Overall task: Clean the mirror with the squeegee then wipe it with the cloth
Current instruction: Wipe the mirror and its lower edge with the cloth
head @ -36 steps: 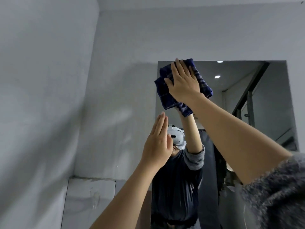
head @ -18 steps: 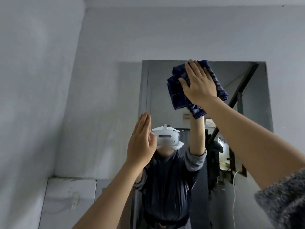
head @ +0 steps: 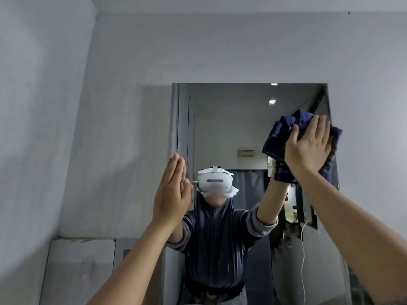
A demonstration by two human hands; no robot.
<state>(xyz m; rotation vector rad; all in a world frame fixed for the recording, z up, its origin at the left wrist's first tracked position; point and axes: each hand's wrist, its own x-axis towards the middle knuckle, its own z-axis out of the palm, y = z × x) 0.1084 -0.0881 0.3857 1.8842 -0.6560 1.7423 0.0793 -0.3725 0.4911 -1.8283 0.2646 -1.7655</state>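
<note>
Blue cloth (head: 278, 140), bunched and checked, sits flat against the mirror (head: 231, 128) under your right hand (head: 308, 148), near the glass's upper right edge. That hand lies open on it, palm pressing the fabric to the glass, fingers straight and close together, pointing up and slightly right; folds of cloth stick out above the fingertips, to the left of the palm and below the wrist. Your right forearm runs down to the lower right corner of the view, bare to the frame's edge

Your left hand (head: 172, 190) is raised at the mirror's left edge, seen side-on, fingers straight and pressed together, thumb tucked along the palm, holding nothing. Whether it touches the glass you cannot tell from this angle. Its forearm comes up from the bottom centre-left

The mirror is a tall upright pane set on a pale grey wall (head: 220, 45), its top edge well above both hands. In it you see your own reflection: a white headset (head: 214, 181), a dark top (head: 215, 249) with grey cuffs pushed up the forearms, one arm reaching to meet the cloth. Behind the reflection are a doorway, a grey curtain and two ceiling lights. A white cable (head: 303, 249) hangs in the reflected room at lower right

Pale tile (head: 79, 267) covers the wall's lower left, below the painted part. No squeegee shows anywhere in the view
</note>
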